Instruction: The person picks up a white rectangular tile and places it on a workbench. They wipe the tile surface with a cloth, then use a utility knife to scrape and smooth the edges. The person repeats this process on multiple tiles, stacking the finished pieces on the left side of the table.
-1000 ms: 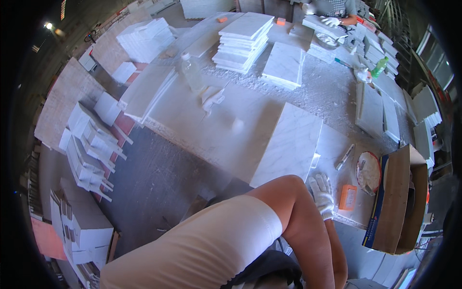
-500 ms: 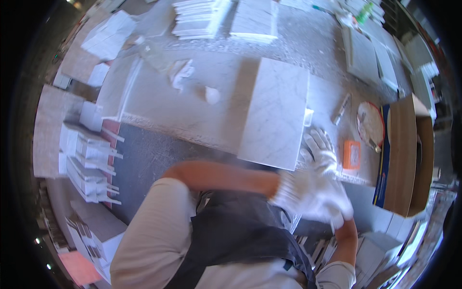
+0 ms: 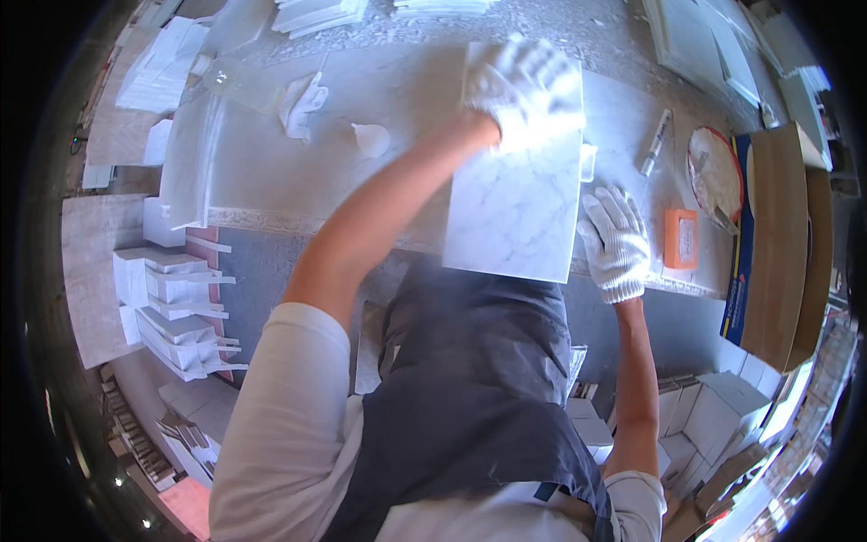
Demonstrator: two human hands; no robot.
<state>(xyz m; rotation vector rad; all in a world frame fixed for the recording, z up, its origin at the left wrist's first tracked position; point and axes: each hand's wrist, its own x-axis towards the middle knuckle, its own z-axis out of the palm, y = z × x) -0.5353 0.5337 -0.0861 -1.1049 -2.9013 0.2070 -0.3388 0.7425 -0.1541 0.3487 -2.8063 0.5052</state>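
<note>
dusty stone table (image 3: 379, 108), marble tile (image 3: 517, 203) lying flat at its near edge. left hand (image 3: 528, 86) presses its far end, seemingly open-palmed; right hand (image 3: 616, 242) rests spread beside it. keep even pressure so it stays flat.

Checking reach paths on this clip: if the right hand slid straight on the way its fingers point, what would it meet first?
The right hand lies flat on the bench beside the marble tile, fingers pointing away from the person. Straight on, the first thing looks like the small white block at the tile's edge; depth is hard to judge.
</note>
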